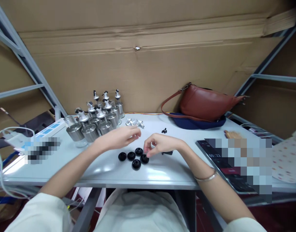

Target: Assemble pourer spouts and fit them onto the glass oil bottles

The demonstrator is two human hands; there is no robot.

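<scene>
My left hand (123, 137) hovers over the grey table (162, 174), fingers pinched together at the tips, holding something I cannot make out, just in front of a few small silver spout parts (134, 122). My right hand (159, 144) is curled, its fingertips pinching down on one of several black round caps (136, 164) laid in a cluster on the table. A group of steel and glass oil dispenser bottles (97, 120) stands behind my left hand.
A brown leather bag (205, 103) lies on a dark blue cloth at the back right. A small black part (164, 130) sits mid-table. A dark keyboard-like device (225, 167) lies at right, a white power strip (48, 127) at left. Cardboard lines the back wall.
</scene>
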